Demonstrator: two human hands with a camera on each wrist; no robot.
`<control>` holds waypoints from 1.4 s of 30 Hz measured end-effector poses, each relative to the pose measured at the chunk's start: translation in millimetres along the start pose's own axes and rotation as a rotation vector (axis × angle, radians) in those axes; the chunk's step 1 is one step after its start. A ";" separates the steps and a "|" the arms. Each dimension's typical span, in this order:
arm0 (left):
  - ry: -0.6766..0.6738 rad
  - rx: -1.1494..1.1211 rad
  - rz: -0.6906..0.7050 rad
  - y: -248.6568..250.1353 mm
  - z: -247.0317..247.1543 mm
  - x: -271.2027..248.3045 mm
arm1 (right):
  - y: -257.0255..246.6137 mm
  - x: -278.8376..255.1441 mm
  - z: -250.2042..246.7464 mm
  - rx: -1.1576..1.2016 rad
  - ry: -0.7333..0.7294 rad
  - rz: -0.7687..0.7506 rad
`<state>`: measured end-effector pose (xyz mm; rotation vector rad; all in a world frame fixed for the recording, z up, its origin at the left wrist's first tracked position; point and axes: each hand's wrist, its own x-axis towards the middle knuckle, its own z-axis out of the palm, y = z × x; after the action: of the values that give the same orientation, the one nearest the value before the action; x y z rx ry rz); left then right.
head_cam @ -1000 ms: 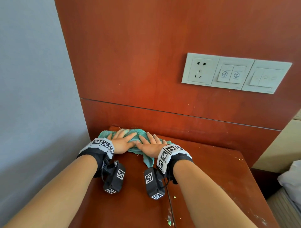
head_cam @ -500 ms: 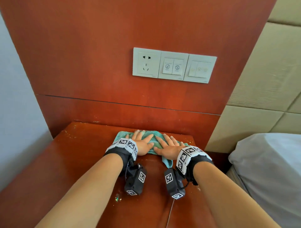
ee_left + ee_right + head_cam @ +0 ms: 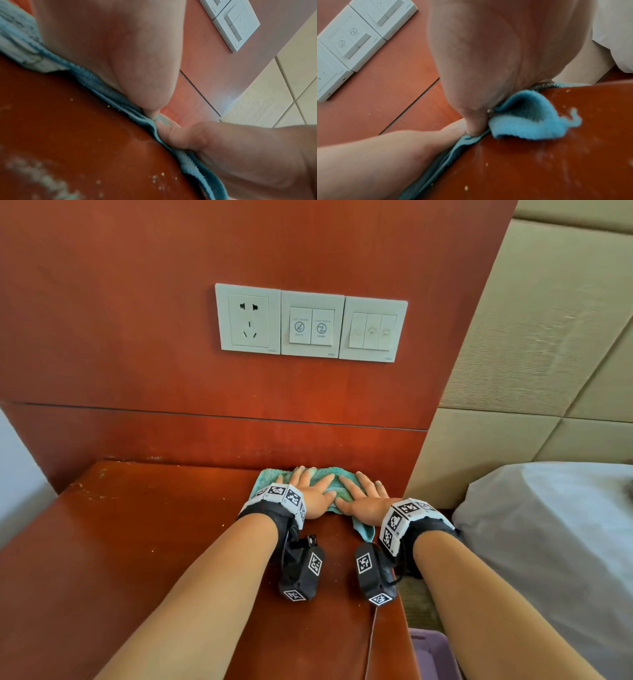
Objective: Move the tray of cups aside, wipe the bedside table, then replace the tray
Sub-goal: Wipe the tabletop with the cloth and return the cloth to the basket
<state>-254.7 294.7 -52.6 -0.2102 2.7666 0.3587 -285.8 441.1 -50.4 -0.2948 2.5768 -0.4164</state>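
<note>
A teal cloth [image 3: 337,486] lies at the back right corner of the reddish wooden bedside table [image 3: 137,542], against the wall panel. My left hand [image 3: 313,491] and right hand [image 3: 363,494] press flat on it side by side, fingers straight and spread, thumbs almost touching. In the left wrist view the cloth [image 3: 109,92] is squeezed under my left palm [image 3: 120,47]. In the right wrist view a loose corner of the cloth [image 3: 530,121] sticks out from under my right palm [image 3: 488,60]. Crumbs and pale smears dot the table top [image 3: 539,169]. No tray or cups are in view.
A white socket and switch panel [image 3: 310,323] is set in the wooden wall above the table. A padded beige headboard [image 3: 534,337] and a bed with grey bedding [image 3: 548,525] lie to the right. A purple container [image 3: 431,655] shows below the table's right edge.
Both hands have slid the cloth to the right along the back edge, from the left rear corner to the right rear corner of the table.
</note>
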 end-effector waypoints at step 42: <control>0.036 0.003 -0.021 -143.3 76.4 -281.1 | -125.2 -242.5 192.7 -0.207 0.127 -0.088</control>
<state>57.7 206.7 -54.8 -0.2468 2.7983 0.3495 35.0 348.1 -56.7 -0.4697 2.7440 -0.2041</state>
